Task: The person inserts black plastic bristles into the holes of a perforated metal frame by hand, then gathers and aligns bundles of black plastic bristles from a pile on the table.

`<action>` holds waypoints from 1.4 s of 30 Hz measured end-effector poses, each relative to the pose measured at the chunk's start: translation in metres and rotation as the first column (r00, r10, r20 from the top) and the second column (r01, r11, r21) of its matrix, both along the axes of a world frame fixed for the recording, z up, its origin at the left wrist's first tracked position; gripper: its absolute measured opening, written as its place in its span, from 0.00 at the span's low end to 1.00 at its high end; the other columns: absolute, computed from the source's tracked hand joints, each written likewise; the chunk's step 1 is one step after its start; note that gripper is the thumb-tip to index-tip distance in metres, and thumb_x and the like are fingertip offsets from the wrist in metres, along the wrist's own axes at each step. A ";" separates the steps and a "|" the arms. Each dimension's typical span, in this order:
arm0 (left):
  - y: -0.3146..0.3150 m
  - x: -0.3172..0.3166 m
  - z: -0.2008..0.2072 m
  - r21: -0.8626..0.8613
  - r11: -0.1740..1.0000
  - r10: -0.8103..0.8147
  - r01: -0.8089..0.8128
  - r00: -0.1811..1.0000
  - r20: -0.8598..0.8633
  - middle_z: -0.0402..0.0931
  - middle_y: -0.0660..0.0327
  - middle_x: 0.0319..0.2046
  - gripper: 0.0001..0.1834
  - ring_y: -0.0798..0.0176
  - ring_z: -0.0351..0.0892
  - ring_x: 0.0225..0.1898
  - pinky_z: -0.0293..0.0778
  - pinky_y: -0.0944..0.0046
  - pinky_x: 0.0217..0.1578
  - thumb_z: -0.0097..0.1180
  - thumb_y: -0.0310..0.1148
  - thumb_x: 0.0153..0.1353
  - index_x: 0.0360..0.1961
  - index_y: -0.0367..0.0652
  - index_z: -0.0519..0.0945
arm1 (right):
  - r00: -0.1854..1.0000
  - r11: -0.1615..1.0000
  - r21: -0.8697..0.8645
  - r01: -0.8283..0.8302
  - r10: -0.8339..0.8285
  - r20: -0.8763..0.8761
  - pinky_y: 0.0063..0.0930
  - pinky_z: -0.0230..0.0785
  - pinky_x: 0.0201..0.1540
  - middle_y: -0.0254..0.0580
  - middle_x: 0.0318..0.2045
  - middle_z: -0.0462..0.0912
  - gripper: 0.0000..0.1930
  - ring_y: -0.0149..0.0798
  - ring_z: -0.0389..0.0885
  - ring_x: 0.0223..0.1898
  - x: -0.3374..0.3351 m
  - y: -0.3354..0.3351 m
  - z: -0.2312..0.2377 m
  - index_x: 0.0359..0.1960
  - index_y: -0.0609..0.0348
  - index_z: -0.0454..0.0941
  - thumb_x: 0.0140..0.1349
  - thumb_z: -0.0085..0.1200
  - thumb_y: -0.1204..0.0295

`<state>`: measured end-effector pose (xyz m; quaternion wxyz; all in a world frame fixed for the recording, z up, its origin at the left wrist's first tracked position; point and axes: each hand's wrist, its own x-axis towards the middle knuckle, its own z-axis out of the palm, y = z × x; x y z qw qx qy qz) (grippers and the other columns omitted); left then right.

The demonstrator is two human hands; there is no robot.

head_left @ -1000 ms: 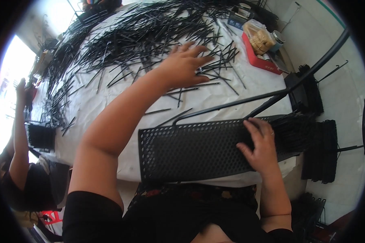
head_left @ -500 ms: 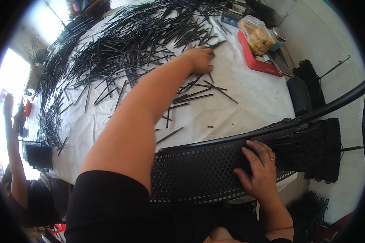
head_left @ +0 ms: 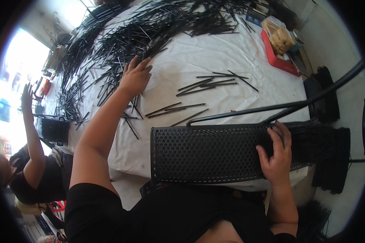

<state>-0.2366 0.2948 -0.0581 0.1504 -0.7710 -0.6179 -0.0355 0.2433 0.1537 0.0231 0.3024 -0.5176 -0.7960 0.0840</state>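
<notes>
My left hand reaches over the white-covered table to the near edge of a large heap of thin black sticks. Its fingers are spread above the sticks, and I see nothing gripped in them. My right hand lies on a black perforated panel along the table's near edge, thumb apart and fingers reaching its far rim. A bundle of black strands lies at the panel's right end. Beyond the panel, several loose black sticks lie in a small group.
A black curved bar crosses above the panel's right side. At the far right stands a red tray with a plastic bag of yellowish pieces and a jar. A co-worker's raised arm is at the left.
My left hand has swung left from the table's far middle to the heap, its fingers spread. Sticks have gone from the space it left. My right hand stays on the panel as the view shifts.
</notes>
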 end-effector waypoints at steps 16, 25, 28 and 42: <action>0.067 0.261 -0.017 -0.236 0.671 -0.646 0.703 0.710 0.279 0.50 0.60 0.72 0.41 0.55 0.45 0.74 0.41 0.50 0.72 0.42 0.61 0.64 0.70 0.45 0.59 | 0.994 0.998 -0.068 0.002 0.005 0.110 0.41 0.64 0.59 0.49 0.53 0.75 0.20 0.51 0.72 0.56 0.002 -0.002 0.001 0.47 0.64 0.77 0.51 0.64 0.74; -0.002 0.011 -0.015 -0.264 0.922 0.310 -0.283 0.948 0.067 0.40 0.58 0.75 0.46 0.55 0.33 0.76 0.33 0.52 0.72 0.33 0.68 0.64 0.72 0.43 0.53 | 0.998 0.998 -0.059 0.017 -0.014 0.054 0.40 0.64 0.61 0.50 0.56 0.73 0.17 0.51 0.71 0.58 -0.001 -0.001 -0.006 0.48 0.64 0.76 0.55 0.61 0.76; -0.035 -0.026 -0.011 -0.141 0.968 0.199 -0.206 0.978 -0.061 0.40 0.59 0.75 0.48 0.54 0.32 0.76 0.33 0.50 0.72 0.36 0.69 0.62 0.71 0.41 0.56 | 0.998 0.998 -0.025 0.055 -0.055 0.033 0.40 0.61 0.63 0.50 0.59 0.69 0.19 0.51 0.68 0.62 -0.005 -0.002 -0.004 0.51 0.63 0.75 0.57 0.60 0.76; 0.074 -0.023 0.042 -0.124 0.916 0.401 -0.382 0.871 0.284 0.36 0.56 0.75 0.62 0.40 0.27 0.75 0.39 0.25 0.64 0.62 0.74 0.38 0.73 0.69 0.49 | 0.987 0.990 -0.074 0.122 -0.113 0.117 0.41 0.59 0.65 0.54 0.62 0.64 0.21 0.53 0.66 0.63 0.001 -0.002 0.000 0.54 0.63 0.71 0.56 0.54 0.79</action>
